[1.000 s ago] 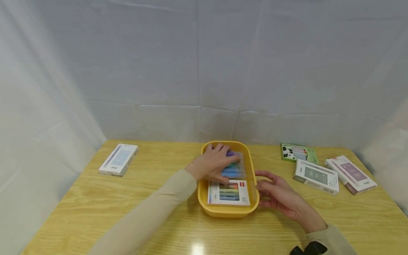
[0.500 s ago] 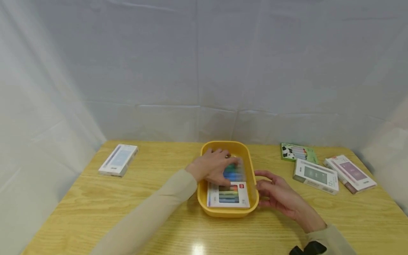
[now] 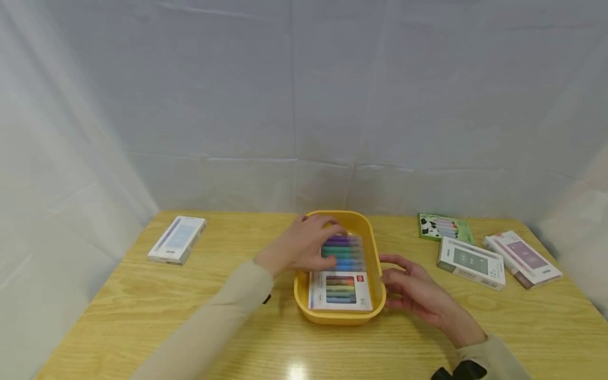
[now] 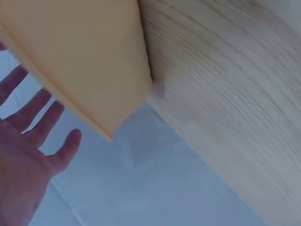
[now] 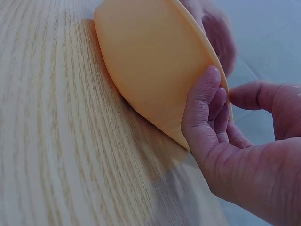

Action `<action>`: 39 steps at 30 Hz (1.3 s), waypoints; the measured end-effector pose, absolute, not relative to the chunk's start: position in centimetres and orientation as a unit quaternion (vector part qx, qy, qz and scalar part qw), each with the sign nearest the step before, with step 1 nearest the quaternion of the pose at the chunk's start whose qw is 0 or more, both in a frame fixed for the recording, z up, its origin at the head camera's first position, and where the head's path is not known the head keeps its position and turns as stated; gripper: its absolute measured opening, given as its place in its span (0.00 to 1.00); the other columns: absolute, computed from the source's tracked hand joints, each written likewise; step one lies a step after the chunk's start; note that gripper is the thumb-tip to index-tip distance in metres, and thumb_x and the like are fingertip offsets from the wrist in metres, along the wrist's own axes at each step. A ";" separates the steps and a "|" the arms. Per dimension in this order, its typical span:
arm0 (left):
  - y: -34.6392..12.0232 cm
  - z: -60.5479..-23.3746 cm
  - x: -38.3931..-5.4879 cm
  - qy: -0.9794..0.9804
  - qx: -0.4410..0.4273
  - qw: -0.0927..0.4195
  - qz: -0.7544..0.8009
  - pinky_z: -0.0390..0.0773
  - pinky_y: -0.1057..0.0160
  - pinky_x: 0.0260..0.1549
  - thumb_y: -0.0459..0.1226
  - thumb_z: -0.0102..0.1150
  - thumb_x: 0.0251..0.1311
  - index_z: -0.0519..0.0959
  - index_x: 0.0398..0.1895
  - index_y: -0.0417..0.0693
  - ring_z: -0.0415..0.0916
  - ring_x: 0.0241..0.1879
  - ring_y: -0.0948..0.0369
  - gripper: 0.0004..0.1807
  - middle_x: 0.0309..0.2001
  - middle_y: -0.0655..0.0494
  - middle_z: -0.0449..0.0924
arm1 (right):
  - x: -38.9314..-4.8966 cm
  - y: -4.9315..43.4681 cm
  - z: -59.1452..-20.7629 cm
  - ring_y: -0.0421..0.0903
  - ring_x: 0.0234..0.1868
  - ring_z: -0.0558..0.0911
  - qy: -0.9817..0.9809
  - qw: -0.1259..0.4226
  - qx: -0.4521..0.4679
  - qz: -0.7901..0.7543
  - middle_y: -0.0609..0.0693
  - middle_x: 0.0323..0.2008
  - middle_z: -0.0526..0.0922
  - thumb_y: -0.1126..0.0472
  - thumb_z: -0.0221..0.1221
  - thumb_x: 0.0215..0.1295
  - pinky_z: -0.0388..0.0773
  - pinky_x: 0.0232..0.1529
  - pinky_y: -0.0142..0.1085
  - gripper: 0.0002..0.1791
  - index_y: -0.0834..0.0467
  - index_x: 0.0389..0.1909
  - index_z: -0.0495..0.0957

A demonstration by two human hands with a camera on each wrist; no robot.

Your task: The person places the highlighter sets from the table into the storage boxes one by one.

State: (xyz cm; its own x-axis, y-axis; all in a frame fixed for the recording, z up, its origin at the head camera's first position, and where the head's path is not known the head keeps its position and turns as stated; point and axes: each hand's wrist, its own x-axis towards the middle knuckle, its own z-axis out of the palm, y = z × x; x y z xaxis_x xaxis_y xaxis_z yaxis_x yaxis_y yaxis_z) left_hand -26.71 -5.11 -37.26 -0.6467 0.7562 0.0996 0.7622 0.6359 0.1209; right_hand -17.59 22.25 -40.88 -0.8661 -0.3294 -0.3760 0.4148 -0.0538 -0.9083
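Note:
A yellow plastic basket stands at mid-table in the head view. Inside it, side by side, lie a clear pack of purple, green and blue pens and, nearer me, a white windowed box of coloured pens. My left hand is over the basket's left rim with fingers loosely spread, partly covering the pen pack. The left wrist view shows that left hand beside the basket's outer wall. Against the right rim, my right hand has bent fingers on the outer wall and its thumb at the rim, holding the basket.
One white box with a pale blue panel lies at the table's left. To the right are a green panda box, a white box with a grey-green panel and another with a purple panel. A pale sheet hangs behind.
The pen pack has shifted slightly toward me, closer against the white windowed box. My left hand has drawn back to the left, uncovering more of the pens. The right hand stays put.

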 end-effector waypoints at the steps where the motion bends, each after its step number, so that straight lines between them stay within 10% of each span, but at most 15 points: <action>1: -5.5 -37.2 -26.6 -0.902 -0.422 0.036 -0.080 0.67 0.36 0.67 0.55 0.64 0.60 0.74 0.68 0.59 0.69 0.69 0.49 0.32 0.70 0.50 0.72 | -17.6 22.2 -40.9 0.43 0.43 0.85 0.638 0.257 0.033 -0.725 0.49 0.48 0.85 0.63 0.54 0.71 0.87 0.41 0.37 0.37 0.59 0.77 0.50; 15: -10.0 -37.5 -25.5 -0.890 -0.387 0.229 -0.069 0.71 0.38 0.58 0.59 0.63 0.58 0.76 0.68 0.66 0.71 0.67 0.48 0.33 0.70 0.51 0.73 | -17.5 22.2 -41.0 0.42 0.40 0.84 0.634 0.259 0.030 -0.728 0.49 0.48 0.84 0.63 0.55 0.72 0.87 0.39 0.35 0.36 0.58 0.76 0.50; 39: -16.4 -38.9 -25.1 -0.938 -0.238 0.244 -0.068 0.67 0.25 0.56 0.65 0.57 0.57 0.75 0.69 0.65 0.66 0.70 0.34 0.37 0.72 0.47 0.71 | -17.5 22.3 -41.0 0.43 0.43 0.84 0.643 0.251 0.038 -0.723 0.49 0.49 0.84 0.61 0.56 0.72 0.87 0.41 0.35 0.37 0.58 0.77 0.50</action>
